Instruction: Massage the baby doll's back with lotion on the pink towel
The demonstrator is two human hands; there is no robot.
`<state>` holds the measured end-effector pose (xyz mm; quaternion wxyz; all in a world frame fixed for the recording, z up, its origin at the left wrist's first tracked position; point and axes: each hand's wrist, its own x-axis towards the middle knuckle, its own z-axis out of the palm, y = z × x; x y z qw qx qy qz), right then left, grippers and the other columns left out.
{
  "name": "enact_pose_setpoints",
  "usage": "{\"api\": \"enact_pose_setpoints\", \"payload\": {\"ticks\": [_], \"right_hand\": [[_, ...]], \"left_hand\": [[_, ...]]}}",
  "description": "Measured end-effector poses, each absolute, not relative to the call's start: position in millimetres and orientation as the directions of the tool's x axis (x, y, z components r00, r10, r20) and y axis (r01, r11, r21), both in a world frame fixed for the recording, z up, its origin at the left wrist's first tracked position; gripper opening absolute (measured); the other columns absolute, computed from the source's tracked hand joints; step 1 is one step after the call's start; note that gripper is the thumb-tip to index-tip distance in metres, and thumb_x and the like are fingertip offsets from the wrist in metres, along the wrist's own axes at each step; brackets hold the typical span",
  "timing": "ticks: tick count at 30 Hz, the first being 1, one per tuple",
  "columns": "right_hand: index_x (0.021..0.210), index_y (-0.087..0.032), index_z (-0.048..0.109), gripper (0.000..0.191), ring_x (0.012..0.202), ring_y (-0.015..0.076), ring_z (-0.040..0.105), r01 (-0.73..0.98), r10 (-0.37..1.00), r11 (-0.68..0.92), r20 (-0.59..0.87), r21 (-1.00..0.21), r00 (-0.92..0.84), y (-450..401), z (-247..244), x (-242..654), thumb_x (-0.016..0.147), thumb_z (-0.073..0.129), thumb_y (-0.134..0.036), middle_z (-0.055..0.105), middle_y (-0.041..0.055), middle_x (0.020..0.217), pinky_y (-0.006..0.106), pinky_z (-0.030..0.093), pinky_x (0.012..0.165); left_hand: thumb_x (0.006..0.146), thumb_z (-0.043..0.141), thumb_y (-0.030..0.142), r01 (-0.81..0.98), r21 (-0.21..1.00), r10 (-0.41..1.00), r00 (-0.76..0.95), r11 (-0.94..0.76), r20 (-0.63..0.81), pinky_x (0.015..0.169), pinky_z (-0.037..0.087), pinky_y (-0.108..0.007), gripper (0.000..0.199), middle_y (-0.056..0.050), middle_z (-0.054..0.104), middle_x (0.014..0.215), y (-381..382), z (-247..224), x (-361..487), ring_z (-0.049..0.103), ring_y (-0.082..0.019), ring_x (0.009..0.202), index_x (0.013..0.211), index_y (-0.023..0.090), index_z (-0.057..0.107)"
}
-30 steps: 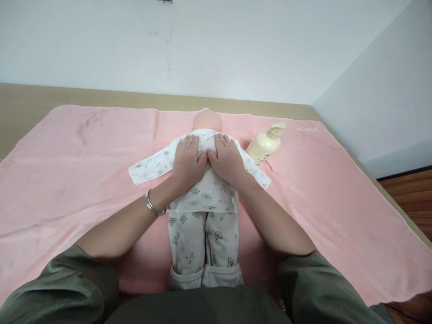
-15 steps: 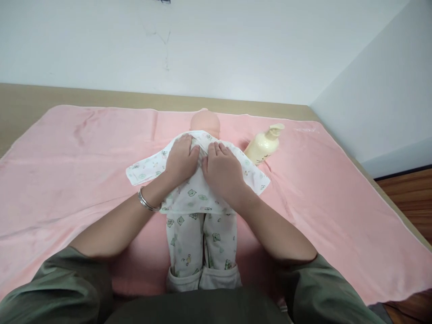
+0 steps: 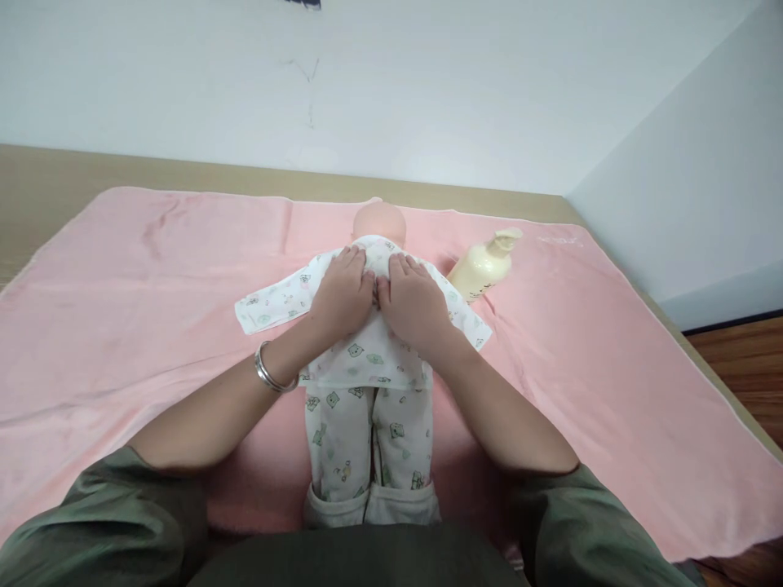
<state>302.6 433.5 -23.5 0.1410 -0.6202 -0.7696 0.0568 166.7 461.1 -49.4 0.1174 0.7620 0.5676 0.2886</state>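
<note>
A baby doll [image 3: 379,222] lies face down, its smooth head pointing away from me. It wears a white printed shirt [image 3: 367,359] with the sleeves spread to both sides, and matching trousers [image 3: 342,440] with folded cuffs near my body. My left hand [image 3: 343,289] rests flat on the left of the doll's upper back, fingers stretched toward its neck. Flat on the right side of the back lies my right hand [image 3: 414,302]. The thumbs nearly meet over the middle. A silver bangle [image 3: 269,371] circles my left wrist.
Under the doll, a pink blanket [image 3: 183,269] covers most of the tan table [image 3: 55,175]. A cream pump bottle [image 3: 484,267] lies tilted beside the right sleeve. White walls [image 3: 428,90] stand behind and to the right.
My hands have shifted slightly on the doll's back, and the shirt between them lies smoother near the neck. The whole view has drifted a little.
</note>
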Motion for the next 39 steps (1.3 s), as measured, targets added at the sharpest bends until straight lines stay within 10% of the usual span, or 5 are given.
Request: {"api": "enact_pose_setpoints", "payload": {"ticks": [12,22,39], "right_hand": [[0.137,-0.001,0.057,0.048,0.142,0.0288,0.048,0.858,0.95,0.3,0.214,-0.416,-0.228,474.6,-41.6,320.8,0.103,0.03,-0.023,0.053,0.0193,0.149,0.045,0.034,0.127],[0.148,0.007,0.047,0.056,0.148,0.0361,0.043,0.942,0.951,0.261,0.222,-0.21,-0.214,424.5,-26.9,291.8,0.106,0.032,-0.027,0.05,0.0273,0.15,0.051,0.036,0.125],[0.156,0.001,0.04,0.062,0.155,0.0285,0.032,0.88,0.954,0.269,0.236,-0.392,-0.187,458.3,-47.6,305.4,0.102,0.036,-0.029,0.039,0.0162,0.161,0.047,0.024,0.133]], "left_hand": [[0.1,0.031,0.023,0.789,0.46,0.9,0.263,-0.408,0.346,0.131,0.026,-0.053,0.054,-0.019,0.049,0.158,425.7,-47.1,182.2,0.038,-0.031,0.154,0.144,0.003,0.054],[0.092,0.036,0.031,0.71,0.674,0.964,0.024,-0.203,0.264,0.129,0.032,-0.048,0.06,-0.02,0.056,0.151,467.5,-54.1,165.5,0.049,-0.031,0.144,0.141,0.003,0.056],[0.089,0.039,0.036,0.675,0.691,0.938,0.003,-0.258,0.348,0.127,0.033,-0.049,0.056,-0.02,0.062,0.141,466.9,-63.7,167.1,0.053,-0.032,0.138,0.131,0.007,0.061]]}}
